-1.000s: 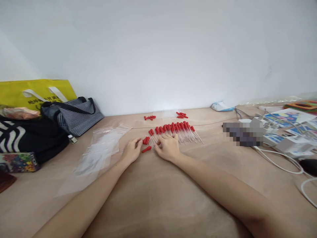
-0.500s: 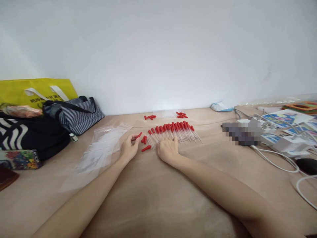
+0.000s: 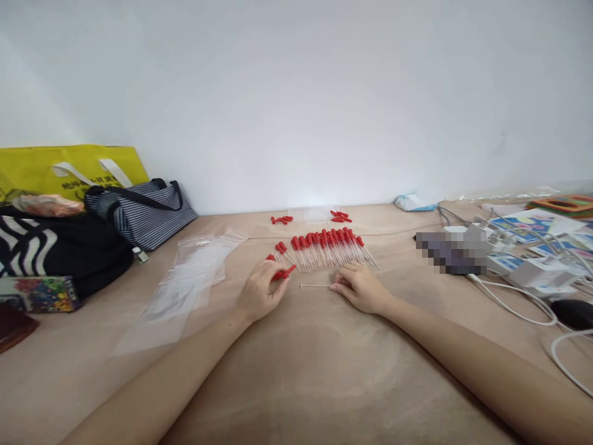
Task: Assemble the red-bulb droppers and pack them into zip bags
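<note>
Person at table, two bare hands; clock centred between the hands, 12 toward the wall. Left hand point(image 3: 264, 290) at 9 o'clock: thumb and fingers clamped on a red bulb point(image 3: 290, 271), its narrow end pointing toward about 2. Right hand point(image 3: 361, 287) at 3 o'clock: thumb and fingertips pinched together on the near end of a thin clear tube point(image 3: 316, 285), which points to 9, toward the bulb, tip apart from it. Row of red-topped tubes point(image 3: 324, 241) lies at 12, red ends to the wall, clear ends fanned this way. Past the row, two small loose red clusters: one point(image 3: 281, 219) at 11, one point(image 3: 341, 216) at 12 to 1, clear tubes between them. Clear plastic bags point(image 3: 185, 278) flat at 10; striped bag point(image 3: 143, 216) farther out at 10, yellow bag point(image 3: 69, 167) behind it. Pixelated dark item point(image 3: 449, 252) at 2, white cable point(image 3: 519, 296) beside it, black mouse point(image 3: 572, 314) at 3.
</note>
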The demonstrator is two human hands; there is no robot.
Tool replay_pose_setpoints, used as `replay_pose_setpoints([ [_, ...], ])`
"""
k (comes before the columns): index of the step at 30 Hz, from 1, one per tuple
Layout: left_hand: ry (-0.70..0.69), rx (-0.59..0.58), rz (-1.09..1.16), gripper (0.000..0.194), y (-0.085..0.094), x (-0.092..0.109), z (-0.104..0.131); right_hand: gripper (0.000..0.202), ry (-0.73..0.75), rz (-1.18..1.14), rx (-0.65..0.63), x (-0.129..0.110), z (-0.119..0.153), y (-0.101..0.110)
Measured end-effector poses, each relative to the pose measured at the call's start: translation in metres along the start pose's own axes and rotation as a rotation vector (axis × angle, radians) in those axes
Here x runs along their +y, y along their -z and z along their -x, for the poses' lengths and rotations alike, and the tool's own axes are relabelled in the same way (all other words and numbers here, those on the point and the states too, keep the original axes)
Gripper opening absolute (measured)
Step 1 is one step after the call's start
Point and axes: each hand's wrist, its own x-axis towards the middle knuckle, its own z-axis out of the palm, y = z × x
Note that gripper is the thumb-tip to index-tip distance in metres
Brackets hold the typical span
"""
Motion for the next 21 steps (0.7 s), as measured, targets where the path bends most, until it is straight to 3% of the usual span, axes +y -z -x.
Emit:
replay_pose_setpoints([
  [4, -0.147, -0.120, -0.005, 0.008, 0.000, 0.013, 0.001, 0.017, -0.023, -0.033, 0.005, -0.007, -0.003, 0.002],
  [11, 0.042, -0.282, 0.043, 0.011, -0.001, 0.013, 0.002, 0.027, -0.060, -0.006, 0.019, -0.026, -0.015, -0.008],
  [16, 0.053, -0.276, 0.099, 0.021, -0.004, 0.014, 0.002, 0.027, -0.105, -0.042, -0.005, -0.025, -0.020, -0.013],
  [21, 0.010, -0.228, 0.100, 0.017, -0.008, 0.016, 0.001, 0.018, -0.100, -0.014, -0.031, -0.024, -0.020, -0.015],
])
